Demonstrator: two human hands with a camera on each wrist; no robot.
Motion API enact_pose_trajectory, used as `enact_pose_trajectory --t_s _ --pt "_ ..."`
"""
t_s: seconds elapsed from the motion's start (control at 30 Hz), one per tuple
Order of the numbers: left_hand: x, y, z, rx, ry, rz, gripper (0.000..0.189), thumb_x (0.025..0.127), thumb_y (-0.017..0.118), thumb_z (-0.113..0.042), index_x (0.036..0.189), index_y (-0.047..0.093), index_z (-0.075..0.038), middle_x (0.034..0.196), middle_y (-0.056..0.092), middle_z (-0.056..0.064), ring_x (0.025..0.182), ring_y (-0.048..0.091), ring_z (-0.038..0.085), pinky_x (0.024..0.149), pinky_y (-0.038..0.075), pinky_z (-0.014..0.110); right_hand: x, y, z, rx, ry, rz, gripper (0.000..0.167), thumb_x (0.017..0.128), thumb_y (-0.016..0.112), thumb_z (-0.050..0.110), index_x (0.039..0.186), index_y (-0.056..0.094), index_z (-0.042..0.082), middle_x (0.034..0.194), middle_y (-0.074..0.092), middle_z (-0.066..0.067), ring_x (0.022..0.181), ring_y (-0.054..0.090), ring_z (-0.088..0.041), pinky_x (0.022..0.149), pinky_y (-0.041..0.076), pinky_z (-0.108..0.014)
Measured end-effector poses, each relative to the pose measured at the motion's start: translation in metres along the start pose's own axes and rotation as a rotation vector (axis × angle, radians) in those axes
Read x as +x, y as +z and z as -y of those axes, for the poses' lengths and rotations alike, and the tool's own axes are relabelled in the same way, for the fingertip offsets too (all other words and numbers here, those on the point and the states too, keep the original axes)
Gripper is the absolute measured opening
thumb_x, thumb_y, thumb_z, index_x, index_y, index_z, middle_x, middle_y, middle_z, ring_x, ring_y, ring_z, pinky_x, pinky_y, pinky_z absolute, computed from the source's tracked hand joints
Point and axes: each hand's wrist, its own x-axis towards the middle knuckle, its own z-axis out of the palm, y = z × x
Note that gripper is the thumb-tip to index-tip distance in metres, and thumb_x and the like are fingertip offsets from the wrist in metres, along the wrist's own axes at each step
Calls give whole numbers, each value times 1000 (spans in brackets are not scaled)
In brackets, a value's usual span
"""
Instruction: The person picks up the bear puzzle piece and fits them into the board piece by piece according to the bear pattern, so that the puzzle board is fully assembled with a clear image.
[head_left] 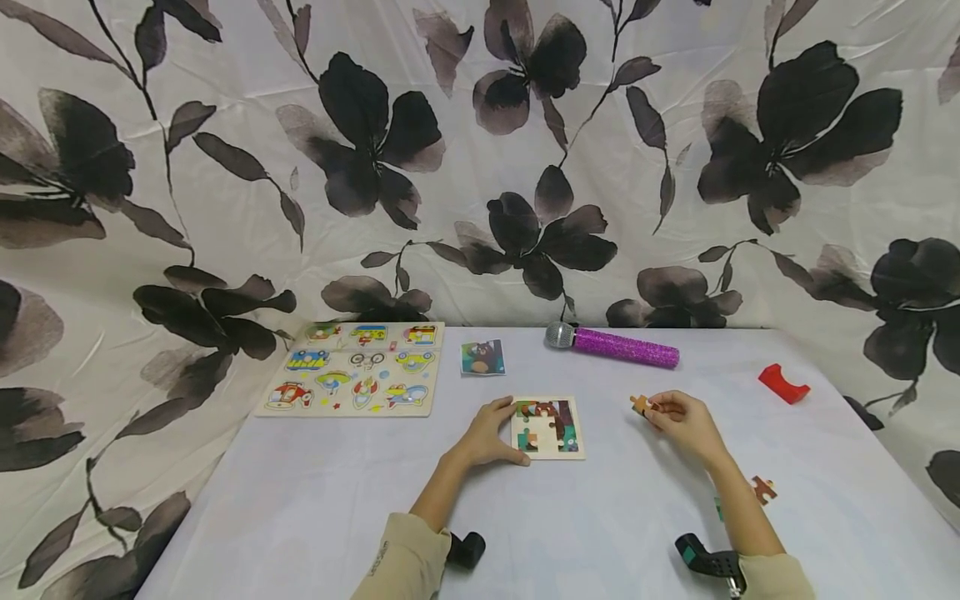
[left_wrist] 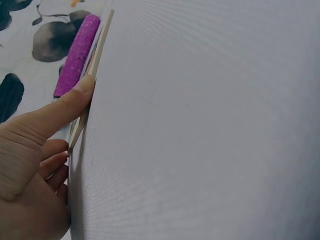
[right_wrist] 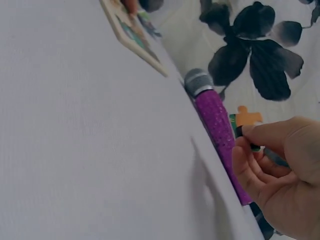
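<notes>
A small jigsaw puzzle board (head_left: 581, 429) with a pale wooden rim lies mid-table, partly filled with picture pieces and showing a bare pale area. My left hand (head_left: 489, 435) grips its left side, thumb at the near corner and fingers at the far one. In the left wrist view the thumb presses the board's edge (left_wrist: 104, 42). To the right of the board, my right hand (head_left: 684, 423) pinches an orange puzzle piece (head_left: 640, 405) between thumb and fingers, above the table. The right wrist view shows this puzzle piece (right_wrist: 248, 117) with green and dark parts. Loose puzzle pieces (head_left: 764, 490) lie beside the right forearm.
A picture card (head_left: 483, 357) lies behind the board. At the back left is a vehicle peg puzzle (head_left: 345, 408). A purple glittery microphone (head_left: 626, 347) lies at the back, and a red curved block (head_left: 783, 384) at the right. Floral cloth (head_left: 450, 167) hangs behind the table.
</notes>
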Motion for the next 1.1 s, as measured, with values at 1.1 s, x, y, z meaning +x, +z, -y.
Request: enact_pose_trajectory --t_s 1.1 --pt "0 0 -1 -9 -8 3 93 65 87 -26 139 40 6 148 32 19 136 28 39 111 26 50 30 53 10 562 -6 -79 40 85 58 -11 121 46 -22 94 63 2 76 67 -6 75 56 -22"
